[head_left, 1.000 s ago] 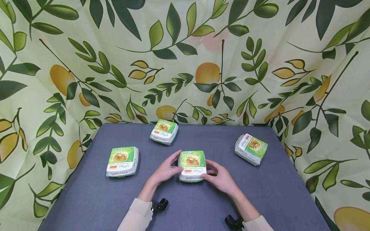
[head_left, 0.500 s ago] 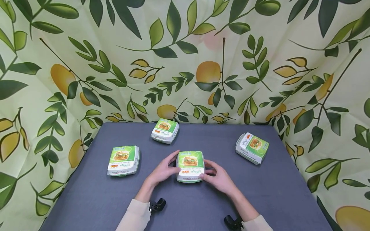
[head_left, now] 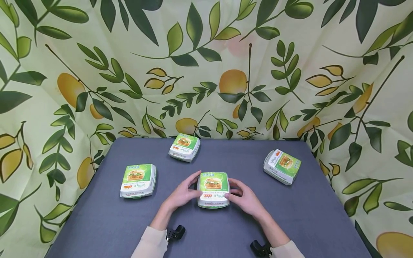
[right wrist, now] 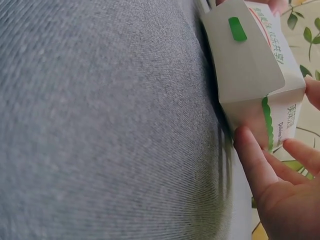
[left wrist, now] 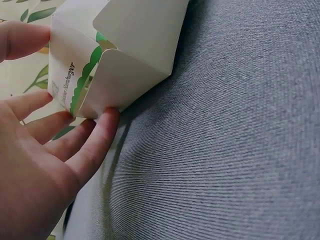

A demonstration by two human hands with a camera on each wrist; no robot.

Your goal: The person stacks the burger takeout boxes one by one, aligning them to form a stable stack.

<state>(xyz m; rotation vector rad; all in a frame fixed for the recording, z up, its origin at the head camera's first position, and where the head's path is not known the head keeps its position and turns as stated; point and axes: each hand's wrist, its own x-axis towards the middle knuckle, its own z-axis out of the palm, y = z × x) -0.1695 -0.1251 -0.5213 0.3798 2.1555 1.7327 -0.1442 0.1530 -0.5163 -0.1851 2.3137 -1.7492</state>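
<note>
Currently | two hands (head_left: pixel 182 192) (head_left: pixel 246 200) gripping one burger box (head_left: pixel 213 184) | three other boxes (head_left: pixel 138 181) (head_left: pixel 184 147) (head_left: pixel 282 166) apart | one tabletop (head_left: pixel 213 234)

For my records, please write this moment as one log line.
left hand: grips front box | right hand: grips front box | left box, back box, right box: on table, untouched

First burger box (head_left: pixel 138 181): worktop (head_left: pixel 106 225), 9 o'clock
Second burger box (head_left: pixel 184 147): 11 o'clock
Third burger box (head_left: pixel 282 167): 2 o'clock
Leaf-print cloth (head_left: pixel 206 71): 12 o'clock
</note>
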